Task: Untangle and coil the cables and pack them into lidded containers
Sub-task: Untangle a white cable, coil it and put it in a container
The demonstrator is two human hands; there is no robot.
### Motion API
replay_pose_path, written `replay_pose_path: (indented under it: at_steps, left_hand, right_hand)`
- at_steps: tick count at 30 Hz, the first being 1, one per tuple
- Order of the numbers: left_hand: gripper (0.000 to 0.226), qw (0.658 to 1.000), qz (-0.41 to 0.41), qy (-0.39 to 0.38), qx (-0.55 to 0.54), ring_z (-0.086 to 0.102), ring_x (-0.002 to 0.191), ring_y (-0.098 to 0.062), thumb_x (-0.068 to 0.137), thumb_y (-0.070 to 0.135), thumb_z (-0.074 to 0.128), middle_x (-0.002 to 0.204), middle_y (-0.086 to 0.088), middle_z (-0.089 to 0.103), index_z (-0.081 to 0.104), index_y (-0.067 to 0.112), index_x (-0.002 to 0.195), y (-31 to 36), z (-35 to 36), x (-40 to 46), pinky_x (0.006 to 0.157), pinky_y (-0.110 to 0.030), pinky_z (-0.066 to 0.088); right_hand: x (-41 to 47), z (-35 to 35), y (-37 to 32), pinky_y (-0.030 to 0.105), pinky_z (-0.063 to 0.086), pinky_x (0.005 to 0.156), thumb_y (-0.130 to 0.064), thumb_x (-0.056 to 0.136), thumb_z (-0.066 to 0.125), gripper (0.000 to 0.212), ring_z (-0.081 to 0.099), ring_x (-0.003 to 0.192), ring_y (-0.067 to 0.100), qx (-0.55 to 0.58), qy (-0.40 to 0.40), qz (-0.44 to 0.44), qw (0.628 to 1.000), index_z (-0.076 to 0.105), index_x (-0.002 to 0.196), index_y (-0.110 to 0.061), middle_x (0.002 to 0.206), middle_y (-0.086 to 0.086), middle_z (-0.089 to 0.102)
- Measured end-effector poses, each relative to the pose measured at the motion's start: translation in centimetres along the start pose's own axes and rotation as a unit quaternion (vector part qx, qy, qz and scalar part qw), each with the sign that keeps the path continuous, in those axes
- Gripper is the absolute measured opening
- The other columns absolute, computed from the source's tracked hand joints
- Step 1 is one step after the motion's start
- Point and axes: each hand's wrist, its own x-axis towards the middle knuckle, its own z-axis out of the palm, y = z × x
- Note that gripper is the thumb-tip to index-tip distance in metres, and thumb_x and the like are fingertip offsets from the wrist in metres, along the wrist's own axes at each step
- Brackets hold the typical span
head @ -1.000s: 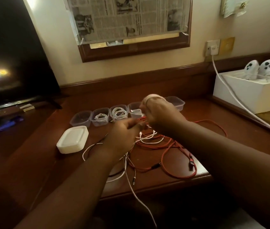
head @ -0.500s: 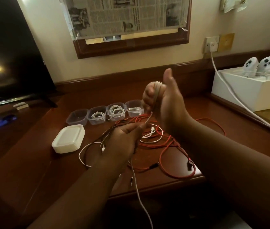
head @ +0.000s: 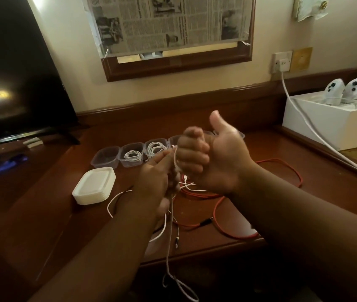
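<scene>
Right hand (head: pixel 214 158) raised above the tabletop (head: pixel 282 205), fingers curled around a white cable (head: pixel 170 236), thumb up. Left hand (head: pixel 158 179) pinches the same cable just below; its tail hangs past the edge. Red cable (head: pixel 223 225) loose on the tabletop. Clear containers (head: pixel 131 156) behind, stacked lids (head: pixel 94 185) left.

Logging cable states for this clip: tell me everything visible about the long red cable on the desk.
The long red cable is thin, round and rubbery-looking, lying loose and uncoiled on the brown wooden desk. One wide loop reaches right; others pile under the hands, crossing thin white cables. A dark plug sits on a near stretch. Neither hand visibly holds it.
</scene>
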Motion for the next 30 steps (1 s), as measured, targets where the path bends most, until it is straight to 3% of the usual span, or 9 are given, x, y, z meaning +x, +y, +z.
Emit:
replay_pose_path:
  at_steps: [5,9,11,14,18,21,23,26,30]
  left_hand:
    - [0.014,0.971,0.092,-0.035,0.218,0.048,0.043,-0.001,0.094,0.025,0.063,0.052,0.012,0.057,0.077,0.022,0.094,-0.5,0.8,-1.9,0.047,-0.015,0.035]
    - [0.009,0.916,0.199,-0.022,0.349,0.068,0.069,-0.004,0.089,0.027,0.071,0.075,0.006,0.072,0.074,0.019,0.09,1.3,-0.4,-1.4,0.066,-0.028,0.054]
    - [0.008,0.897,0.236,-0.006,0.374,0.071,0.07,-0.01,0.085,0.027,0.074,0.076,0.002,0.072,0.071,0.02,0.085,2.3,-0.9,-1.2,0.066,-0.037,0.06]
    - [0.026,0.904,0.234,-0.015,0.359,0.072,0.069,-0.016,0.07,0.044,0.077,0.075,0.0,0.071,0.069,0.023,0.081,3.0,-1.5,-1.1,0.064,-0.04,0.061]
    - [0.026,0.987,0.105,-0.051,0.108,0.055,0.054,-0.016,0.066,0.046,0.075,0.066,-0.006,0.061,0.073,0.021,0.074,1.9,-0.9,-0.7,0.05,-0.028,0.044]
    - [0.022,0.995,0.066,-0.026,0.076,0.034,0.04,-0.01,0.084,0.035,0.064,0.051,-0.001,0.043,0.076,0.024,0.068,0.2,-0.1,-1.1,0.042,-0.021,0.026]
    - [0.021,0.987,0.068,-0.055,0.134,0.033,0.041,-0.008,0.09,0.033,0.062,0.051,0.004,0.041,0.078,0.023,0.081,-0.4,0.3,-1.6,0.043,-0.021,0.026]
    - [0.018,0.955,0.095,-0.088,0.266,0.047,0.042,0.004,0.096,0.025,0.06,0.05,0.017,0.055,0.075,0.021,0.104,-0.3,0.4,-1.7,0.047,-0.011,0.031]
    - [0.018,0.935,0.109,-0.108,0.319,0.052,0.047,0.008,0.098,0.017,0.058,0.052,0.02,0.06,0.071,0.023,0.109,0.4,-0.4,-1.3,0.05,-0.006,0.034]
  right_hand:
    - [0.6,-0.1,-1.5,0.03,0.036,0.057,-0.064,0.097,0.015,0.065,0.04,0.058,0.015,-0.282,0.12,-0.267,0.914,0.049,0.078,-0.013,0.064,0.001,0.04]
    - [0.4,-1.9,-0.4,0.029,0.037,0.055,-0.067,0.096,0.019,0.072,0.048,0.063,0.016,-0.734,0.177,-0.222,0.617,0.055,0.076,-0.007,0.071,0.004,0.049]
    - [0.0,-2.6,0.6,0.036,0.04,0.057,-0.074,0.091,0.014,0.079,0.05,0.062,0.018,-0.808,0.162,-0.163,0.542,0.055,0.071,-0.009,0.07,0.006,0.053]
    - [-0.5,-1.9,1.2,0.031,0.035,0.049,-0.072,0.093,0.014,0.079,0.04,0.046,0.016,-0.687,0.159,-0.03,0.708,0.053,0.065,-0.009,0.055,0.001,0.046]
    - [-1.3,-0.1,0.5,0.024,0.018,0.042,-0.078,0.089,0.015,0.078,0.027,0.039,0.013,-0.271,0.025,0.077,0.959,0.044,0.056,-0.014,0.048,-0.001,0.033]
    - [-0.9,1.2,-0.6,0.024,0.028,0.046,-0.074,0.093,0.015,0.076,0.034,0.045,0.013,-0.063,0.002,-0.07,0.996,0.048,0.061,-0.014,0.054,-0.001,0.035]
    - [-0.3,1.2,-1.1,0.027,0.033,0.052,-0.069,0.097,0.015,0.069,0.037,0.053,0.014,-0.095,0.055,-0.191,0.975,0.047,0.069,-0.014,0.06,0.0,0.035]
    - [0.6,-0.1,-1.0,0.028,0.038,0.055,-0.057,0.101,0.019,0.056,0.043,0.057,0.012,-0.378,0.14,-0.281,0.871,0.048,0.077,-0.015,0.064,0.0,0.043]
    - [0.5,-2.2,-0.8,0.024,0.03,0.05,-0.062,0.095,0.02,0.055,0.042,0.05,0.005,-0.84,0.161,-0.26,0.448,0.045,0.063,-0.024,0.059,-0.007,0.044]
